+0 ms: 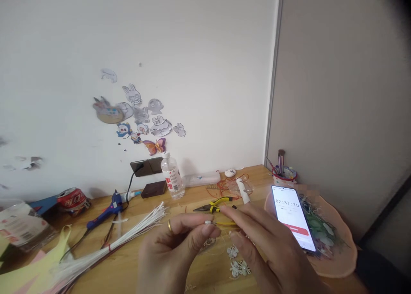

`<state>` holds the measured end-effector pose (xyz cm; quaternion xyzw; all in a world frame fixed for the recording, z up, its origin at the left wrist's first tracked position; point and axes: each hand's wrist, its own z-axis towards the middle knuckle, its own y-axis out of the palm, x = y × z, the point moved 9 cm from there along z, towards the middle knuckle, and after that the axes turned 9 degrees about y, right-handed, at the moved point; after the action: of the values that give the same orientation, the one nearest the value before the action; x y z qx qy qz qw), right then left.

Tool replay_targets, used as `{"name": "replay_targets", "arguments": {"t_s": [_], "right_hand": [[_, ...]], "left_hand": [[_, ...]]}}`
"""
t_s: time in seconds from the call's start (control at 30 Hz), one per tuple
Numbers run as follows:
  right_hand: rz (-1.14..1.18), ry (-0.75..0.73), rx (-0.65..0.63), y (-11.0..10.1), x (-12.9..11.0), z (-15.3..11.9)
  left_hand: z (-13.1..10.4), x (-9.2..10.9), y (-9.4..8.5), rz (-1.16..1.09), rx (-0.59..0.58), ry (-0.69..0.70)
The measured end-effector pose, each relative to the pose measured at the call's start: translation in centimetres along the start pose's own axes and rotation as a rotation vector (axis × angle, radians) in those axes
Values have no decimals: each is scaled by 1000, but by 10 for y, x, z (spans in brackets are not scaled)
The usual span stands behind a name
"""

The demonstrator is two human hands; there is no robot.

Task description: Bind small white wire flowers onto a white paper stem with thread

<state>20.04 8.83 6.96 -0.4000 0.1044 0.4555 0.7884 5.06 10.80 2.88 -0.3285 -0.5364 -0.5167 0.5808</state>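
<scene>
My left hand (pixel 180 240) has thumb and index finger closed in a pinch on a small white piece (pixel 208 222). A thin strand seems to run from it toward my right hand (pixel 266 238). The right hand's fingers are bent together around a narrow yellow part (pixel 226 221), which is mostly hidden, so I cannot make out what it is. Just beyond both hands lie yellow-and-black pliers (pixel 213 206). White looped knot ornaments (pixel 239 268) lie on the table below, between the hands.
A bundle of white strands (pixel 118 238) crosses the left side of the wooden table (pixel 125 274). Behind it are a blue glue gun (pixel 104 212), a red can (pixel 72 200) and a plastic bottle (pixel 172 178). At right, a phone (pixel 290 217) leans over a pink tray (pixel 345 259).
</scene>
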Motion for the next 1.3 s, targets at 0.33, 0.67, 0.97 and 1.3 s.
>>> {"name": "replay_targets", "arguments": {"t_s": [0.33, 0.67, 0.97, 1.3], "right_hand": [[86, 94, -190, 2, 8, 8], [-46, 69, 24, -8, 6, -1], [201, 312, -432, 14, 20, 10], [249, 423, -328, 13, 32, 9]], "left_hand": [[1, 11, 5, 34, -44, 81], [-4, 5, 5, 40, -50, 24], [-4, 8, 8, 52, -85, 34], [-4, 1, 6, -9, -26, -15]]}}
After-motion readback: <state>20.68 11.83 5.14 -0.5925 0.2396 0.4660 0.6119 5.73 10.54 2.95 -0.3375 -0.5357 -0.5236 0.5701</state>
